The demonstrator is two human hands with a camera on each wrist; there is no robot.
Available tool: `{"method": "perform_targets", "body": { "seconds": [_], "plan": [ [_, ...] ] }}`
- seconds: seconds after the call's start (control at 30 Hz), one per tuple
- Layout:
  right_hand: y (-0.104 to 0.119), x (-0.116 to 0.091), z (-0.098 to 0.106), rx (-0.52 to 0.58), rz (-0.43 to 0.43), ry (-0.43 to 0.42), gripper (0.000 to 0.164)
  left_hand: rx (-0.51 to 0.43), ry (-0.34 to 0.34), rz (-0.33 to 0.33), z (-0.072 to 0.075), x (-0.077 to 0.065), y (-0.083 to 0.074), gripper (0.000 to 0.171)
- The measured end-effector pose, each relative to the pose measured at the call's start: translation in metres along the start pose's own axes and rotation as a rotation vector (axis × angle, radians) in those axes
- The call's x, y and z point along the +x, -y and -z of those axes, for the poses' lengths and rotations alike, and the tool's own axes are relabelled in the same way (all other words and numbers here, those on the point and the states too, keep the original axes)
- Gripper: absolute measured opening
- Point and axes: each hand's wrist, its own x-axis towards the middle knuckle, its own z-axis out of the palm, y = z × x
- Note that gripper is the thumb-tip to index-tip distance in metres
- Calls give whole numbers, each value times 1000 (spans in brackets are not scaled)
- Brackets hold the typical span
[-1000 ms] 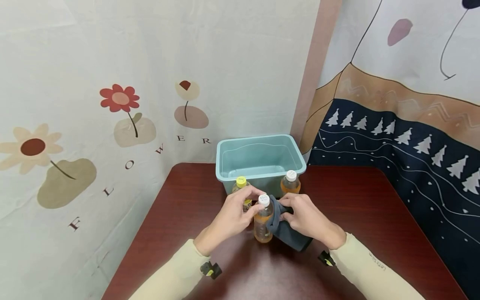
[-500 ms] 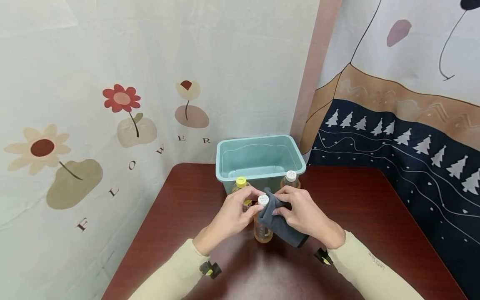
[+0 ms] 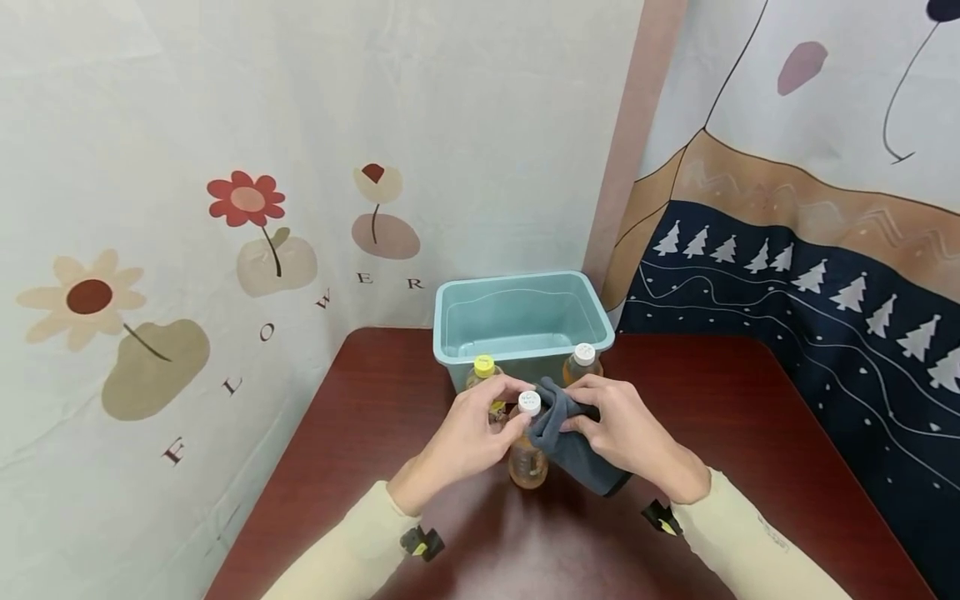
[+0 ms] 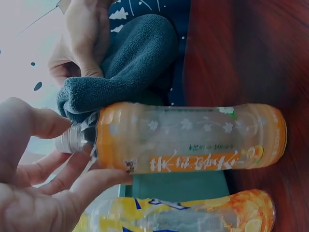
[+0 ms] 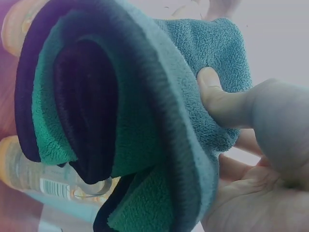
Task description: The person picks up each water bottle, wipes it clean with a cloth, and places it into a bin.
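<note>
My left hand (image 3: 476,429) holds a clear plastic bottle (image 3: 528,468) with a white cap near its neck, fingers and thumb around the top. In the left wrist view the bottle (image 4: 193,137) shows an orange label with white flowers, and the left hand (image 4: 36,193) is at its capped end. A dark grey towel (image 3: 581,462) is bunched in my right hand (image 3: 626,425), pressed against the bottle's upper right side. The right wrist view has the right hand's (image 5: 270,121) thumb pressing on the folded towel (image 5: 190,58), whose loose end hangs down.
Behind the hands, a yellow-capped bottle (image 3: 483,367) and another white-capped bottle (image 3: 584,358) stand in front of a light blue plastic bin (image 3: 444,333). All are on a dark red table (image 3: 697,392), with printed fabric hangings behind it.
The towel in my right hand has swung left across the bottle's upper part, then back a little to the right. My left hand keeps its hold at the bottle's neck.
</note>
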Motion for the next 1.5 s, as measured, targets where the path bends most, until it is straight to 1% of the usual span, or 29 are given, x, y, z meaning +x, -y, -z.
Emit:
{"method": "perform_targets", "body": {
  "seconds": [0.17, 0.23, 0.3, 0.43, 0.57, 0.67, 0.83, 1.0, 1.13, 1.2, 1.33, 1.5],
  "plan": [
    [-3, -4, 2, 13, -2, -12, 30, 46, -63, 29, -5, 1, -2, 41],
    [-4, -5, 2, 18, 0, -14, 30, 49, -86, 52, -7, 3, -2, 42],
    [-5, -7, 2, 20, 1, -14, 31, 30, -97, 69, -8, 3, -1, 39],
    [-6, -8, 1, 25, 4, -10, 32, -23, -79, 82, -8, 2, 0, 33],
    [-3, -7, 0, 25, 15, -19, 31, -58, -55, 62, -7, -1, 1, 32],
    [0, -4, -2, 26, 34, -22, 31, -41, -59, 31, -4, -3, 1, 34],
    [7, 2, -7, 21, 56, -3, 34, 20, -73, 12, -1, -4, 1, 37],
    [13, 8, -11, -21, 77, 17, 35, -10, -62, 43, 0, -2, 0, 33],
    [14, 8, -13, -94, 111, 29, 31, -24, -63, 30, 2, -2, -2, 30],
    [13, 6, -13, -123, 118, 35, 28, -33, -62, 15, 2, -2, -2, 29],
    [8, 1, -17, -132, 86, 60, 25, -38, -53, -1, 2, -2, 0, 29],
    [-5, -3, -28, -144, 85, 95, 29, -3, -49, -1, 2, -2, 1, 29]
  ]
}}
